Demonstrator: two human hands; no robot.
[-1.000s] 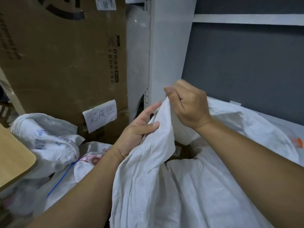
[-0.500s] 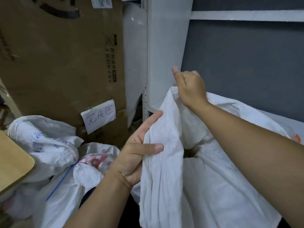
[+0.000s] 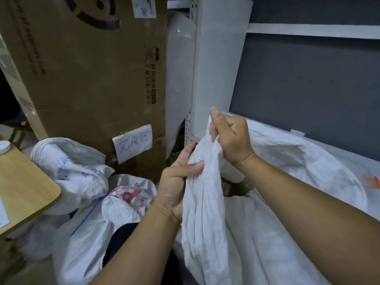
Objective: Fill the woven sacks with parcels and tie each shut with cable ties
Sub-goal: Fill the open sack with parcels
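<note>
Both hands are on the same white woven sack (image 3: 236, 233), which fills the near centre and right of the view. The right hand (image 3: 230, 136) is higher and farther, fingers (image 3: 216, 120) curled tight around the gathered top edge of the sack's mouth, thumb up. The left hand (image 3: 176, 186) is just below and to the left, fingers wrapped around the bunched neck with the thumb pressed across the fabric, so both sets of fingers are clamped on the cloth. The fabric hangs in long wrinkled folds from the two grips. Behind the neck the mouth still gapes a bit, and you can see something dark and a bit of cardboard down inside, too hidden to say what.

Over on the left there are two more filled sacks lying on the floor: a white one with blue print (image 3: 70, 173) and one with red print (image 3: 127, 200), with a blue cable tie (image 3: 90, 214) cinched where they meet. A wooden tabletop (image 3: 22, 192) corner pokes in at the far left. Behind them stands a big cardboard box (image 3: 86, 68) with a handwritten paper label (image 3: 133, 142) stuck low on it. A white shelf upright (image 3: 216, 58) and a dark grey wall (image 3: 308, 89) fill the far right.
</note>
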